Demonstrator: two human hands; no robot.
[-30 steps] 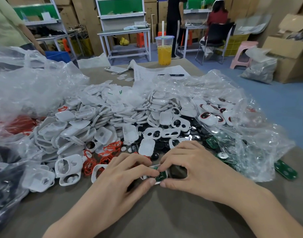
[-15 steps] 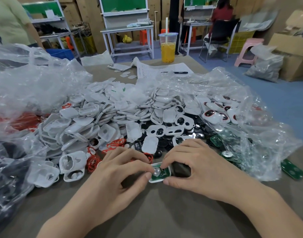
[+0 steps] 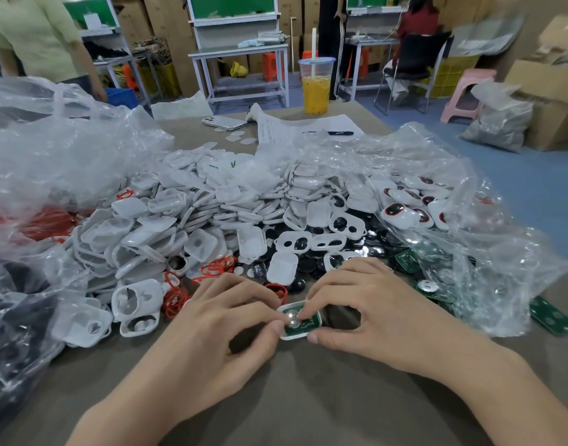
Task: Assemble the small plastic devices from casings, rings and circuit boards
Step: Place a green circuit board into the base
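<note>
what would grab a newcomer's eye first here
The sprawling heap of white casings fills the middle of the table. In front of it, the left hand and right hand pinch one casing holding a green circuit board. A cup of orange drink stands at the far edge.

casings (image 3: pixel 192 226) heap mid-table (image 3: pixel 308 397); circuit boards (image 3: pixel 437 284) lie to their right, a drink cup (image 3: pixel 315 88) far behind.

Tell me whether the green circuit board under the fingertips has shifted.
No. The circuit board keeps its spot just in front of the loose white casing.
</note>
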